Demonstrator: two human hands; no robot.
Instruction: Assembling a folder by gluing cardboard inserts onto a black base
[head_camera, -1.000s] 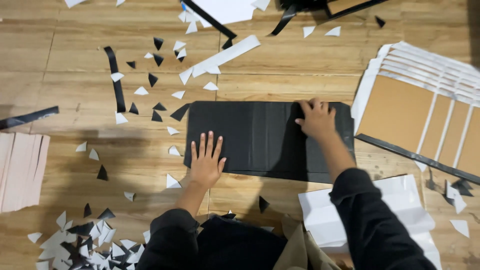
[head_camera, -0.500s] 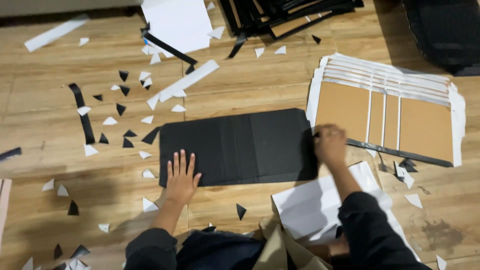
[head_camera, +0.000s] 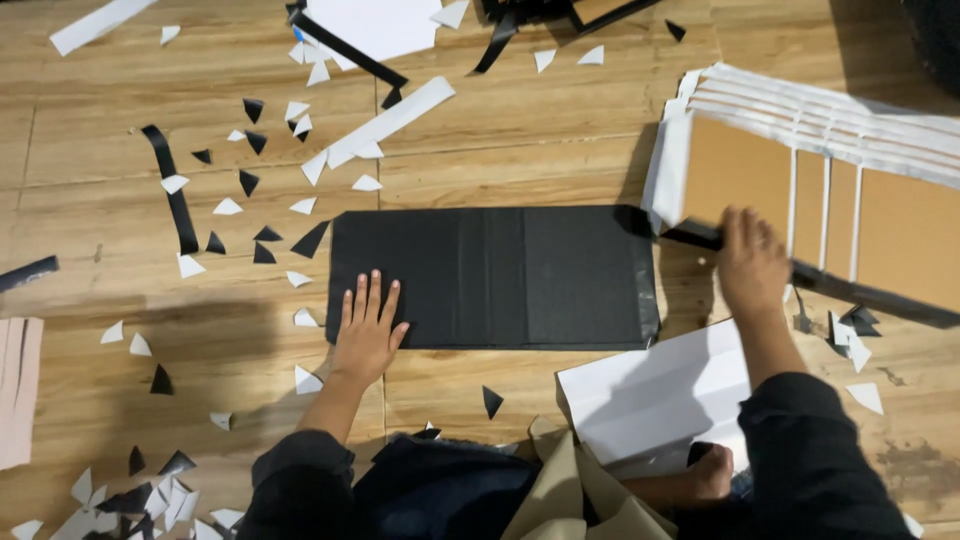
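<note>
— Why is the left hand (head_camera: 367, 335) flat, fingers spread, on the black sheet (head_camera: 495, 277)?
— To pin it to the floor (head_camera: 480, 150).
— And the right hand (head_camera: 752, 262)?
— Right of the sheet, fingers open on the brown board stack (head_camera: 850, 210), gripping nothing.

left hand (head_camera: 367, 333) lies flat at lower centre-left of the frame, fingers spread, palm down. right hand (head_camera: 752, 262) reaches to centre-right, palm down, fingers loosely together, dark sleeves on both forearms.
</note>
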